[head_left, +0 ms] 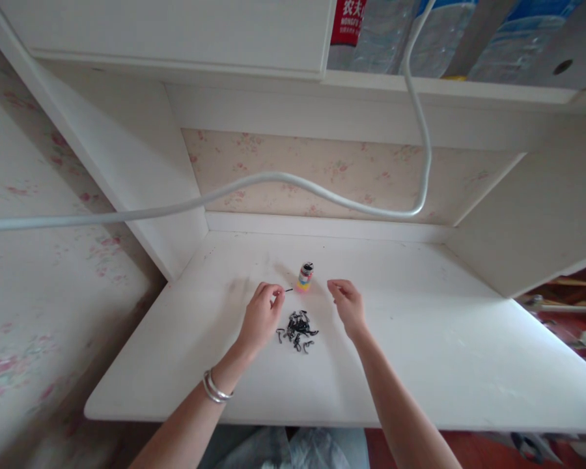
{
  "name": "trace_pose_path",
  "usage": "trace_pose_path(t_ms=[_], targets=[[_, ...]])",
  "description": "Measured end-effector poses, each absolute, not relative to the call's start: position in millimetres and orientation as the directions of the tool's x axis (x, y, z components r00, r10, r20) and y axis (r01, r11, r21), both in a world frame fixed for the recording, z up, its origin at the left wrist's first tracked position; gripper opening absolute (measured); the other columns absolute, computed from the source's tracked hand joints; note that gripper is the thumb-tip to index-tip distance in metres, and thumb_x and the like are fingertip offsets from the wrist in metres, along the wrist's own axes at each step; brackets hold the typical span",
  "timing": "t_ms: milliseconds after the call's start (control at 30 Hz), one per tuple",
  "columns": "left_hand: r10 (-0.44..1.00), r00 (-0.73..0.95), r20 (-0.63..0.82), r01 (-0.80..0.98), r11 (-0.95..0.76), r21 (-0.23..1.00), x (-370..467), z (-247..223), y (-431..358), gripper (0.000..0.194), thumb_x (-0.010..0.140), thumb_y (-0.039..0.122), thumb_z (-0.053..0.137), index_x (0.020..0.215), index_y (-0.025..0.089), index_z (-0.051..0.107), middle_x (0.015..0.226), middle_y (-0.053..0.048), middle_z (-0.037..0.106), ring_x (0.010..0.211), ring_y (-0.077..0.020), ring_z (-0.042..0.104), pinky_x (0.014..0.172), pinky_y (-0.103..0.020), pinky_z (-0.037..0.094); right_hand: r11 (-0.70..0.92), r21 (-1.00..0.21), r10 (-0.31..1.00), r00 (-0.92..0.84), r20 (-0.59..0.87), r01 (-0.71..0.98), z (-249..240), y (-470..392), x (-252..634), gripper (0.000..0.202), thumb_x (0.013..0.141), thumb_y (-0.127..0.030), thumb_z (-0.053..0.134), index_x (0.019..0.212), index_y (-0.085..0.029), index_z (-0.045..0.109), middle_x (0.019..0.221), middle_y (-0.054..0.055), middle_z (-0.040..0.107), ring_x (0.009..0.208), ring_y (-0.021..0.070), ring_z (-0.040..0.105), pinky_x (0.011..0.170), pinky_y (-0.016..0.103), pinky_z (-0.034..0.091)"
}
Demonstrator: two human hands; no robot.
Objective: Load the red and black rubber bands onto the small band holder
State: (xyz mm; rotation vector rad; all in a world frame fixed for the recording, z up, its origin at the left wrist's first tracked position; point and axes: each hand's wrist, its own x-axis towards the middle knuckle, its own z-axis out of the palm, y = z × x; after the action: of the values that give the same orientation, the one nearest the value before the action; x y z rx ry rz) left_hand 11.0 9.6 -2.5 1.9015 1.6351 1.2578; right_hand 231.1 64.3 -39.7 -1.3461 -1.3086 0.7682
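My left hand (pixel 264 311) pinches a thin black strip (pixel 288 290) between thumb and fingertips, its free end pointing right toward a small jar (pixel 305 279). The jar stands upright on the white tabletop, with a colourful yellow, pink and blue lower part and black bits at its top. My right hand (pixel 346 303) hovers to the right of the jar, apart from it, fingers curled closed. Anything held there is too small to make out. Between my forearms lies a loose pile of small black looped pieces (pixel 297 327), their kind unclear.
The white table (pixel 420 365) has side panels and a back wall with floral paper. A pale cable (pixel 273 177) runs across in front of the view. Overhead, a shelf (pixel 444 88) holds clear plastic bottles (pixel 385 39). Blurred items lie beyond the table's right edge.
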Motion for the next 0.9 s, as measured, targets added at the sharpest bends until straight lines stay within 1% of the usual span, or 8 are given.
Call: trace_pose_path(t_ms=[100, 133, 233, 333, 567, 733, 900], targets=[[0.897, -0.048, 0.438, 0.593, -0.327, 0.735, 20, 10, 33, 0.019, 0.091, 0.03, 0.047, 0.092, 0.018, 0.062, 0.091, -0.004, 0.06, 0.079, -0.0129, 0.059, 0.069, -0.025, 0.049, 0.087, -0.958, 0.976, 0.168, 0.137, 0.274, -69, 32, 237, 0.036, 0.079, -0.051, 0.06, 0.083, -0.018, 0.071, 0.094, 0.008, 0.064, 0.074, 0.0171, 0.057, 0.064, 0.029, 0.046], [0.892, -0.049, 0.45, 0.586, -0.339, 0.736, 24, 13, 40, 0.018, 0.09, 0.029, 0.048, 0.091, 0.018, 0.063, 0.091, -0.004, 0.061, 0.079, -0.0131, 0.059, 0.069, -0.024, 0.049, 0.077, -0.956, 0.976, 0.172, 0.13, 0.284, -77, 21, 239, 0.036, 0.078, -0.052, 0.061, 0.081, -0.017, 0.071, 0.092, 0.008, 0.064, 0.074, 0.0174, 0.057, 0.065, 0.029, 0.045], [0.882, -0.059, 0.467, 0.58, -0.351, 0.735, 36, 19, 61, 0.018, 0.089, 0.029, 0.051, 0.09, 0.017, 0.064, 0.091, -0.004, 0.062, 0.081, -0.0136, 0.06, 0.07, -0.025, 0.049, 0.097, -0.943, 0.981, 0.13, 0.145, 0.319, -88, -5, 244, 0.034, 0.082, -0.049, 0.058, 0.083, -0.018, 0.071, 0.093, 0.008, 0.063, 0.082, 0.0186, 0.057, 0.069, 0.028, 0.045], [0.89, -0.066, 0.451, 0.584, -0.332, 0.74, 48, 19, 78, 0.017, 0.087, 0.028, 0.053, 0.088, 0.017, 0.065, 0.092, -0.005, 0.062, 0.08, -0.0137, 0.06, 0.072, -0.026, 0.05, 0.115, -0.934, 0.98, 0.114, 0.162, 0.338, -89, -20, 247, 0.032, 0.085, -0.046, 0.055, 0.085, -0.019, 0.071, 0.094, 0.008, 0.062, 0.081, 0.0177, 0.057, 0.067, 0.027, 0.044], [0.902, -0.066, 0.427, 0.636, -0.292, 0.714, 58, 8, 97, 0.014, 0.085, 0.024, 0.054, 0.086, 0.018, 0.066, 0.09, -0.005, 0.063, 0.083, -0.0151, 0.061, 0.079, -0.028, 0.049, 0.136, -0.901, 0.978, 0.091, 0.189, 0.411, -90, -23, 243, 0.03, 0.088, -0.044, 0.053, 0.084, -0.019, 0.07, 0.092, 0.006, 0.061, 0.07, 0.014, 0.055, 0.06, 0.025, 0.042], [0.916, -0.055, 0.397, 0.652, -0.268, 0.709, 56, 6, 95, 0.015, 0.084, 0.024, 0.053, 0.088, 0.018, 0.066, 0.093, -0.004, 0.063, 0.082, -0.0148, 0.061, 0.078, -0.028, 0.05, 0.146, -0.885, 0.977, 0.076, 0.199, 0.441, -89, -23, 243, 0.029, 0.089, -0.042, 0.051, 0.085, -0.019, 0.069, 0.093, 0.006, 0.061, 0.067, 0.0124, 0.054, 0.059, 0.024, 0.042], [0.914, -0.046, 0.403, 0.644, -0.281, 0.711, 52, 7, 92, 0.016, 0.086, 0.025, 0.052, 0.091, 0.018, 0.066, 0.095, -0.005, 0.062, 0.085, -0.0151, 0.061, 0.076, -0.027, 0.05, 0.183, -0.855, 0.972, 0.041, 0.232, 0.485, -87, -24, 244, 0.028, 0.09, -0.039, 0.05, 0.085, -0.019, 0.069, 0.092, 0.006, 0.061, 0.062, 0.0111, 0.053, 0.056, 0.023, 0.042]])
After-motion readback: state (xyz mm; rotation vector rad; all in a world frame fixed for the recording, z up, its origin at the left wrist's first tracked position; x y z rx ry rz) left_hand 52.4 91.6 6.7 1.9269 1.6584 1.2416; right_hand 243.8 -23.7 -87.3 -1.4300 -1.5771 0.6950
